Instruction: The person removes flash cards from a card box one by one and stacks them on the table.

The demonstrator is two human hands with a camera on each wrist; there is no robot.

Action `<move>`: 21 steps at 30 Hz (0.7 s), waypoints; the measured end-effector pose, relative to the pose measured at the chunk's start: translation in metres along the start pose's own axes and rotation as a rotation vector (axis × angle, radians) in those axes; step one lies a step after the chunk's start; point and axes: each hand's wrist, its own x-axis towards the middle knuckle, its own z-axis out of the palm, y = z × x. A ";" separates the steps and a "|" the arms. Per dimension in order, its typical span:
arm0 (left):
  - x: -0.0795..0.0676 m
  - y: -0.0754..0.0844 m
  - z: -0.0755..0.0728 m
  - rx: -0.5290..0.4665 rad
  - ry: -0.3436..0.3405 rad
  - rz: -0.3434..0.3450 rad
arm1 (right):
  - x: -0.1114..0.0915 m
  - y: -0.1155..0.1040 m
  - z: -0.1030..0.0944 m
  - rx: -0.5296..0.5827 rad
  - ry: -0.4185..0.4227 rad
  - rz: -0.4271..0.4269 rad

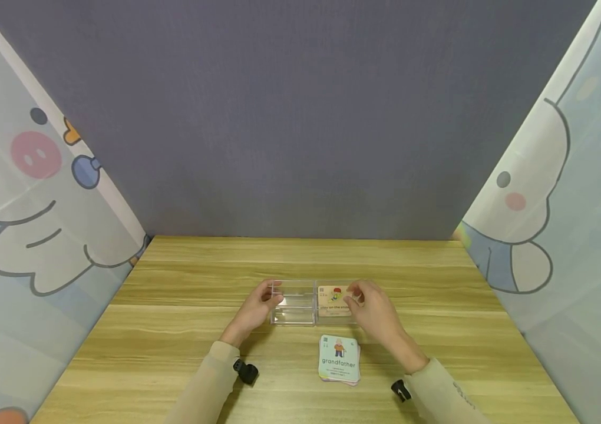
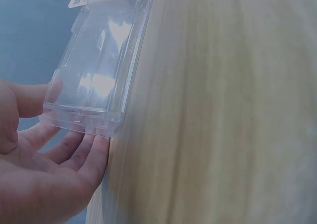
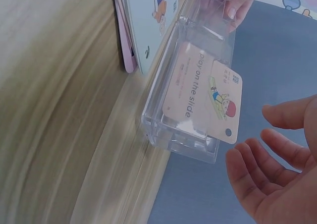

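A clear plastic box with side-by-side compartments sits on the table. My left hand grips its left end, thumb over the end wall and fingers outside, as the left wrist view of the hand shows. In the right compartment lies a peach "play on the slide" picture card, its upper part sticking out over the rim. Just off that card's edge, my right hand has its fingers loosely bent, with nothing between them. Nearer me is a stack of cards, a pale "grandfather" card on top.
The wooden table ends at a dark grey panel behind the box. Cartoon-printed curtains stand on both sides. A black wrist strap part shows at the left sleeve, another at the right.
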 end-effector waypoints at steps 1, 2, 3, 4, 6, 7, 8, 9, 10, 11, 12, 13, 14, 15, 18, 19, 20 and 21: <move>0.000 0.000 0.000 -0.001 0.001 0.002 | 0.001 0.000 0.000 -0.007 0.003 0.000; 0.000 0.000 0.000 0.000 0.000 0.003 | 0.001 0.000 0.000 -0.012 0.007 -0.001; 0.000 0.000 0.000 0.001 0.000 0.004 | 0.001 0.000 0.000 -0.017 0.010 -0.002; 0.000 0.000 0.000 0.000 0.000 0.005 | 0.002 0.000 0.000 -0.018 0.013 -0.001; 0.000 0.000 0.000 -0.001 0.001 0.002 | 0.003 0.001 0.001 -0.021 0.016 0.005; 0.000 0.000 0.000 -0.001 0.002 0.002 | 0.004 0.001 0.001 -0.021 0.016 0.009; 0.000 -0.001 0.000 -0.002 0.001 0.002 | 0.004 0.002 0.001 -0.021 0.015 0.012; 0.000 -0.001 0.000 -0.001 0.002 0.001 | 0.005 0.002 0.001 -0.021 0.015 0.014; 0.000 -0.001 0.000 -0.001 0.002 0.001 | 0.005 0.003 0.001 -0.020 0.014 0.018; 0.000 -0.001 0.000 -0.001 0.002 0.001 | 0.006 0.003 0.002 -0.020 0.013 0.021; 0.000 -0.001 0.000 -0.002 0.001 0.001 | 0.006 0.004 0.002 -0.022 0.012 0.024; 0.000 0.000 0.000 -0.003 0.001 0.002 | 0.007 0.005 0.002 -0.020 0.010 0.026; 0.000 0.000 0.000 -0.002 0.000 0.002 | 0.008 0.005 0.002 -0.019 0.010 0.028; 0.000 0.000 0.000 -0.001 0.000 0.002 | 0.009 0.006 0.003 -0.020 0.011 0.027; 0.000 0.000 0.000 -0.002 -0.001 0.004 | 0.011 0.007 0.004 -0.023 0.015 0.021; 0.000 0.000 0.001 -0.002 -0.001 0.003 | 0.012 0.008 0.005 -0.023 0.016 0.019; 0.000 0.000 0.001 -0.002 0.001 0.003 | 0.012 0.008 0.005 -0.026 0.018 0.017; 0.000 0.000 0.001 -0.002 0.001 0.004 | 0.013 0.009 0.006 -0.030 0.020 0.014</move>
